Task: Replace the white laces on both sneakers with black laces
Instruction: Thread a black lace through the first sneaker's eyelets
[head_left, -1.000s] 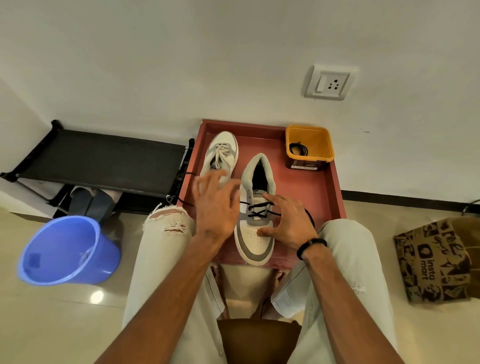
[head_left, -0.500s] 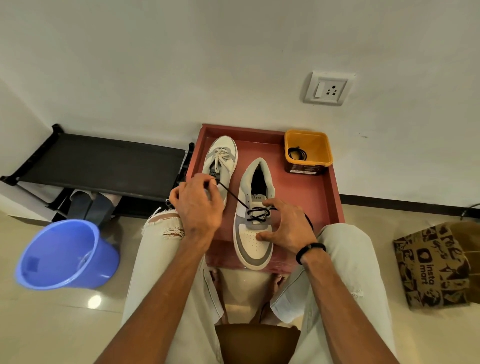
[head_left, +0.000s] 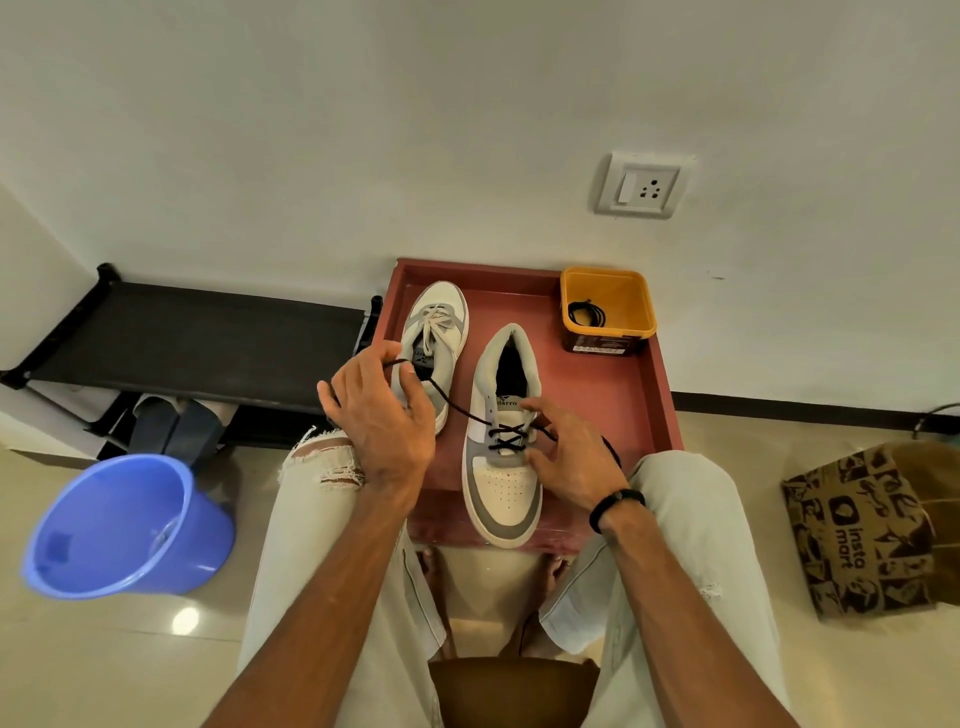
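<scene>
Left hand (head_left: 382, 421) pinches the black lace (head_left: 457, 408), drawn further up-left and tauter than half a second ago; near sneaker (head_left: 503, 441) unmoved on red worktop (head_left: 597, 410); right hand (head_left: 571, 457) still grasps the lace's other end at the eyelets

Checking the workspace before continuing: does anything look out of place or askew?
Only the blue bucket, tipped on its side on the floor beside the person's left knee. The sneakers sit flat on the red tray.

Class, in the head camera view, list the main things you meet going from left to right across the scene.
blue bucket → white-laced sneaker → sneaker with black lace → orange tub → printed paper bag
</scene>
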